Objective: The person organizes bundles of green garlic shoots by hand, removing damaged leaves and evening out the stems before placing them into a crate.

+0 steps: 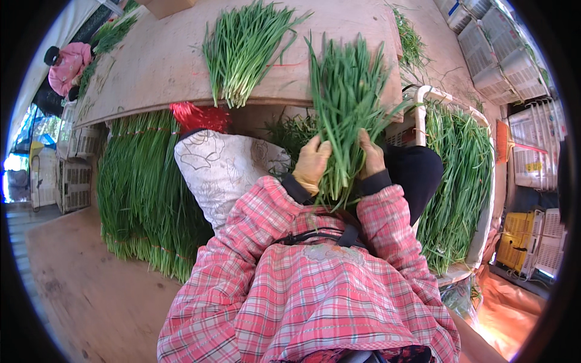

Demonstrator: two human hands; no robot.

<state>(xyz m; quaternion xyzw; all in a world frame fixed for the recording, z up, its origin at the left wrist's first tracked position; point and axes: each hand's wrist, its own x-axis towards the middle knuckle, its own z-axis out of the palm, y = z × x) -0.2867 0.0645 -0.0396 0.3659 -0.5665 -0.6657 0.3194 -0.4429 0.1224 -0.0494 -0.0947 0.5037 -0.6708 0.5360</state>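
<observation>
Overlapping the near edge of the bench (145, 75) in this view, the leafy green bunch (351, 88) points its tips (351, 51) fwd. Left hand (312, 162) and right hand (371, 156) both grasp its lower part, one on each side. Prob. best is to keep the grip soft, so it doesn't bruise, & to make the stem ends (339, 186) approx. level w/ small taps.

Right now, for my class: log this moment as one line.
left grip: holds leafy bunch | right grip: holds same leafy bunch | second bunch: on table
</observation>
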